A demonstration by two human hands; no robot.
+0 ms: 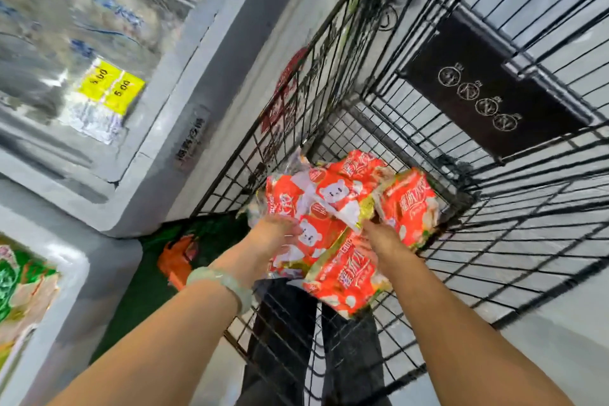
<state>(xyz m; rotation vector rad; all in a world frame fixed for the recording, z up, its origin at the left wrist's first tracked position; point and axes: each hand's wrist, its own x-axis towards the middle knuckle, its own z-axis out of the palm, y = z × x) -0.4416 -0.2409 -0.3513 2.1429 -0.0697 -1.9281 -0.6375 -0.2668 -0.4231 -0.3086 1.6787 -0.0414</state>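
Red-orange plastic packets printed with white bears (329, 204) sit bunched together inside the black wire shopping cart (514, 234), towards its left wall; one packet lies furthest in, one sticks out to the right, and one hangs nearest the camera between the two wrists; whether the bunch rests on the cart's wire floor cannot be told. The left hand (275, 236) grips the packets from the left side, its fingers curled over the bear print; the right hand (384, 239) grips them from the right, its fingers closed at a gold-edged seam; blur softens both sets of fingertips. A pale green stone bangle (227, 283) circles the left wrist; both forearms are bare and reach in over the cart's near wall. On the cart's far side a flat black panel with four white round symbols (494, 82) is fixed to the wire. Just left of the cart stands a grey chest freezer with a glass lid (184, 102); two yellow price tags (112, 86) show under the glass among blurred frozen goods. A second grey freezer (82, 273) fills the lower left corner, with green and white packages (19, 280) inside it. Between the freezers and the cart shows a green floor (141, 290), and on it lies a crumpled orange thing (178, 260), too blurred to tell apart.
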